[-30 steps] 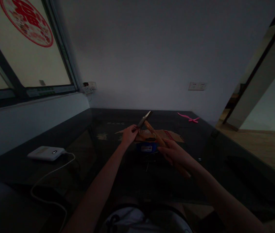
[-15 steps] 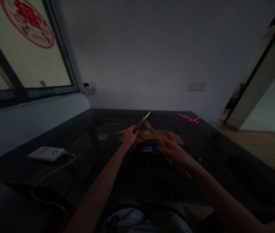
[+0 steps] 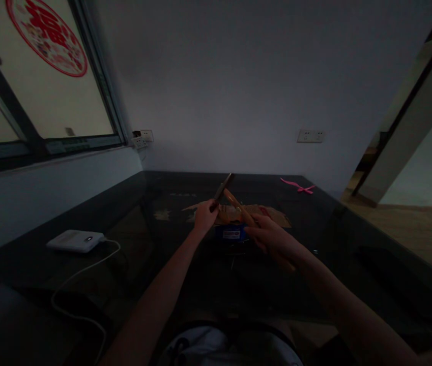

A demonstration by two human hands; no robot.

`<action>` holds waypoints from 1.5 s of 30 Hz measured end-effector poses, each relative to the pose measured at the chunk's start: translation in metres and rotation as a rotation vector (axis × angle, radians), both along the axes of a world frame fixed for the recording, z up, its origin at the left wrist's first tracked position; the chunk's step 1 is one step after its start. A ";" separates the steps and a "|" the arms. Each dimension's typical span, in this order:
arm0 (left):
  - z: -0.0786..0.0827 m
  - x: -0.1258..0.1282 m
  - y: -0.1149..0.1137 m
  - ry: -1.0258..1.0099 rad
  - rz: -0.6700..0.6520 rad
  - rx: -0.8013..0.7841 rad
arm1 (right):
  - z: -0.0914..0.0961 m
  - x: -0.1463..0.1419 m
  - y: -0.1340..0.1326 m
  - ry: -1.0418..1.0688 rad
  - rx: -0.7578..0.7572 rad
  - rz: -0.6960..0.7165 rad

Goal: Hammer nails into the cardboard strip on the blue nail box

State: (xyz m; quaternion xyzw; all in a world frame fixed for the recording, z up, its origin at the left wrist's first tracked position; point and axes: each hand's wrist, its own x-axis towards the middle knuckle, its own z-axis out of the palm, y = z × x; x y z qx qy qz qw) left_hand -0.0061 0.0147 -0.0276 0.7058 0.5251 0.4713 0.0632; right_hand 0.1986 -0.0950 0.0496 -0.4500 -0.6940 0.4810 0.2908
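Observation:
My left hand [image 3: 205, 216] is closed round the handle of a knife [image 3: 222, 190], whose blade points up and to the right. My right hand [image 3: 271, 239] grips a long wooden stick [image 3: 238, 208] that slants up to the left. The blade lies against the stick's upper end. Both hands are held over a small blue container [image 3: 231, 233] on the dark glass table [image 3: 353, 244]. A flat piece of cardboard [image 3: 272, 212] lies just behind the container.
A white power bank [image 3: 75, 241] with a white cable [image 3: 78, 279] lies at the left of the table. A pink ribbon [image 3: 299, 186] rests at the far right corner. A window is on the left, wall sockets [image 3: 310, 135] behind, a doorway on the right.
The knife blade has tilted more upright and slid a little left along the stick's tip. Both hands have shifted slightly; the view has edged to the left.

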 end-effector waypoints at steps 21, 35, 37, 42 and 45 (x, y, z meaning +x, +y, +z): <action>-0.005 0.000 -0.001 -0.063 0.011 0.033 | 0.003 0.004 -0.007 -0.039 -0.008 -0.021; -0.005 0.001 0.000 -0.087 -0.014 0.034 | -0.001 0.007 -0.003 -0.068 0.025 -0.004; -0.006 0.000 0.001 -0.076 -0.020 0.041 | 0.001 0.007 -0.005 -0.083 0.045 -0.014; -0.004 0.000 -0.001 -0.057 0.001 0.029 | 0.004 0.008 -0.005 -0.085 0.056 0.016; -0.003 0.001 -0.002 -0.062 0.011 0.013 | 0.001 0.008 -0.003 -0.087 0.023 0.029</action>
